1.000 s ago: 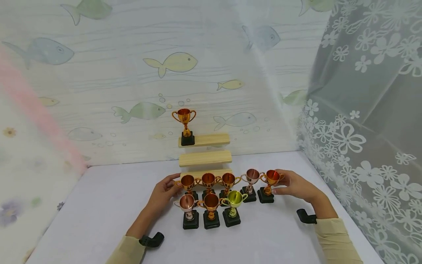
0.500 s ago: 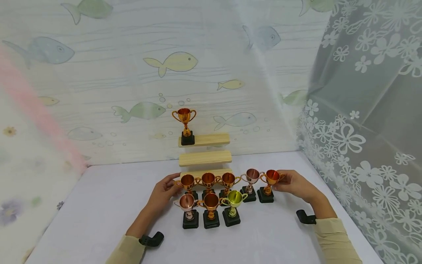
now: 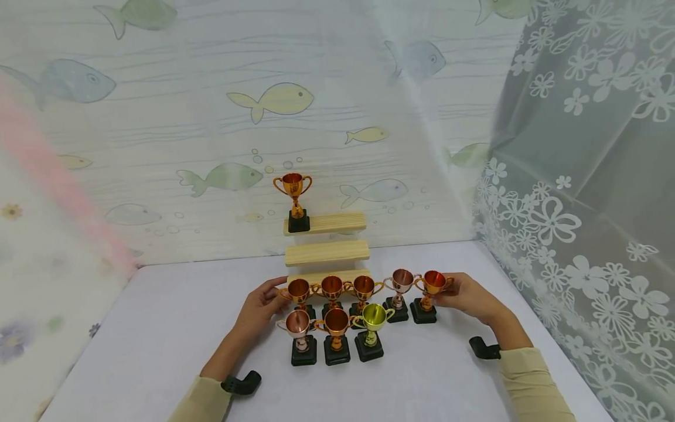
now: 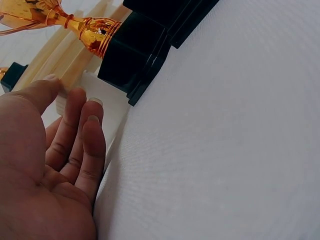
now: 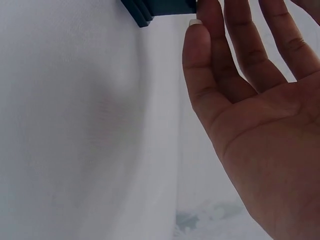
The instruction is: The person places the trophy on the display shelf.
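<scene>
Left hand [image 3: 262, 306]: fingers straight and loose, holding nothing; the palm faces the left flank of the trophy cluster, fingertips near the back-left copper trophy [image 3: 299, 295]. In the left wrist view the fingers [image 4: 82, 131] lie together, just short of a black base [image 4: 131, 56].
Right hand [image 3: 471, 297]: fingers extended, not curled round anything; the fingertips meet the handle side of the orange-red trophy [image 3: 431, 295], the rightmost piece. Whether they press or merely touch cannot be told.
Reason for hand placement: judged as bracketing; one flat palm on each outer side of the group, as one would to herd or square up the pieces.
Trophy group: eight pieces, mid-table just before the far edge. Back row of three copper cups, two more to their right, front row of three including a green trophy [image 3: 372, 328].
Orientation: every trophy upright, long axis vertical, cup mouth up, square black base flat on the table [image 3: 158, 328]; handles run left to right.
Stepped wooden stand [image 3: 327, 252]: against the far edge, behind the group, three tiers rising towards the backdrop.
Gold trophy [image 3: 293, 199]: upright on the left end of the top tier, apart from the rest.
Backdrop [image 3: 211, 117]: fish-print sheet.
Lace curtain [image 3: 580, 176]: along the right edge.
</scene>
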The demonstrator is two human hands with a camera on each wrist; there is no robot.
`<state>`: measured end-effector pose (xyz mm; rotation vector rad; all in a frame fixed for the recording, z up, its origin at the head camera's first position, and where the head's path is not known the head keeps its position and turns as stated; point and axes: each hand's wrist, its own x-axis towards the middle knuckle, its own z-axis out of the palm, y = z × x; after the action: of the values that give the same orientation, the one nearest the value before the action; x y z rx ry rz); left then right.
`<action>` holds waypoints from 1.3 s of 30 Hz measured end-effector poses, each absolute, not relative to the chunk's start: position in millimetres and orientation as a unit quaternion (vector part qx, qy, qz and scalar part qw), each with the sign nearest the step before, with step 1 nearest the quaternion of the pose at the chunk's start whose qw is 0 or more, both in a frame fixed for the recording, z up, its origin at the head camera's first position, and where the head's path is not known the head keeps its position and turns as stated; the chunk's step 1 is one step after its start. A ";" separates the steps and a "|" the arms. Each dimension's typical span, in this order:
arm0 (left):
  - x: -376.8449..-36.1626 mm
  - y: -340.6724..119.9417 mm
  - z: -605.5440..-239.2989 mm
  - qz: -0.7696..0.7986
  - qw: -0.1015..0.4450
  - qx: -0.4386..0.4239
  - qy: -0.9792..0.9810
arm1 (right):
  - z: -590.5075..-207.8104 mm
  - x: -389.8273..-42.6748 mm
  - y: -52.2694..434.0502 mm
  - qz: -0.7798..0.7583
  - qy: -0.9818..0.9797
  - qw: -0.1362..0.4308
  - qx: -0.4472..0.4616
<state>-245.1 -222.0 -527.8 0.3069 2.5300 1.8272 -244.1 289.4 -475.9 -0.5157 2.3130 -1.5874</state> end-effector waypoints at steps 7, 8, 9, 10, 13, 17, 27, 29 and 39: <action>-244.7 -221.9 -527.3 0.588 0.006 0.098 0.803 | -476.0 -245.2 286.1 -0.554 0.799 0.137 -0.191; -244.6 -221.9 -527.2 0.590 0.006 0.099 0.801 | -476.1 -245.5 285.9 -0.555 0.798 0.136 -0.191; -244.5 -222.0 -527.2 0.592 0.006 0.100 0.800 | -476.1 -245.7 285.8 -0.556 0.797 0.136 -0.191; -244.3 -222.1 -527.1 0.593 0.007 0.100 0.799 | -475.9 -245.7 285.7 -0.556 0.798 0.136 -0.189; -244.7 -222.3 -527.7 0.596 0.010 0.101 0.797 | -474.7 -245.1 286.4 -0.555 0.799 0.133 -0.188; -245.7 -222.6 -528.3 0.593 0.013 0.099 0.799 | -471.4 -244.1 288.3 -0.556 0.801 0.126 -0.184; -248.9 -224.5 -526.9 0.576 0.004 0.092 0.812 | -457.1 -240.9 293.7 -0.559 0.803 0.100 -0.178; -248.1 -224.8 -526.8 0.576 0.006 0.095 0.812 | -454.1 -239.3 294.5 -0.557 0.806 0.092 -0.177; -243.8 -222.4 -525.9 0.590 0.009 0.112 0.800 | -436.9 -232.0 295.7 -0.542 0.818 0.047 -0.185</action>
<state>-243.8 -222.4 -525.9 0.3508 2.4974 1.8429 -232.0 295.7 -436.9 -0.5635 2.4969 -1.6536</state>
